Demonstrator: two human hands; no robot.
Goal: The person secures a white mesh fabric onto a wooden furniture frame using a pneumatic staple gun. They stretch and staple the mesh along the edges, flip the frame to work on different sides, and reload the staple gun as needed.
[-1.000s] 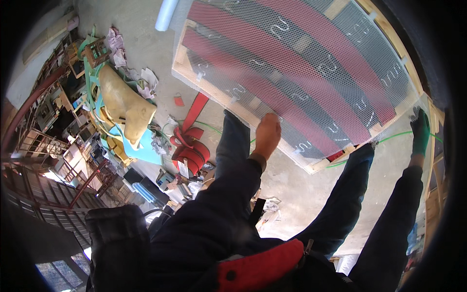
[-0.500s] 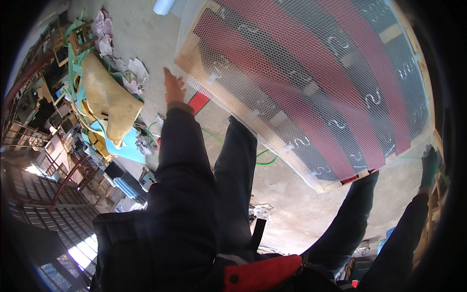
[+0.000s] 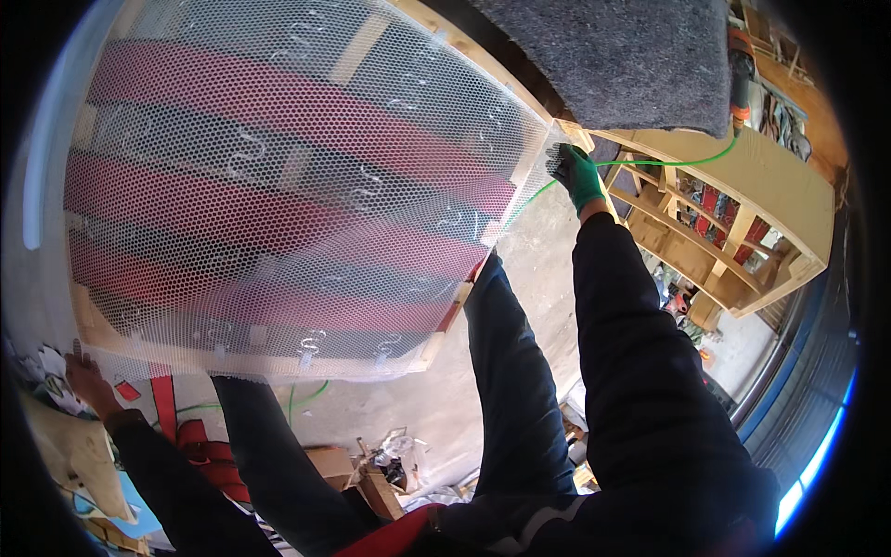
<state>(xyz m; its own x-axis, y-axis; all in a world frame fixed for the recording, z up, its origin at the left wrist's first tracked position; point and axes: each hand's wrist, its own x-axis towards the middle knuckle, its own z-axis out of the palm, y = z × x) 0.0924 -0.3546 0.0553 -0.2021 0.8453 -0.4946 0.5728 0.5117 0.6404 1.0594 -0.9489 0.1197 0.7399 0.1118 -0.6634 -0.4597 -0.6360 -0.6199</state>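
Observation:
White honeycomb netting (image 3: pixel 306 246) lies over a wooden frame (image 3: pixel 445 37) strung with red and dark webbing bands (image 3: pixel 204 200). Wavy wire springs show through the mesh. At the near left corner, my bare left hand (image 3: pixel 90 382) has its fingers closed on the netting's edge; that hand is small and partly shadowed. My right hand (image 3: pixel 577 176), in a green glove with dark fingers, pinches the netting at the right corner of the frame. The netting stretches between the two hands.
Right of the frame are a grey felt-covered piece (image 3: pixel 622 65) and an open wooden carcass (image 3: pixel 733 232). A green hose (image 3: pixel 682 163) runs to an orange and black tool (image 3: pixel 741 79). Red strips (image 3: pixel 209 455) and a cardboard box (image 3: pixel 331 464) lie near my legs.
My view has swung right, so the frame now sits to the left. My left hand, open and apart before, is at the netting's corner. My right hand has come to the right corner.

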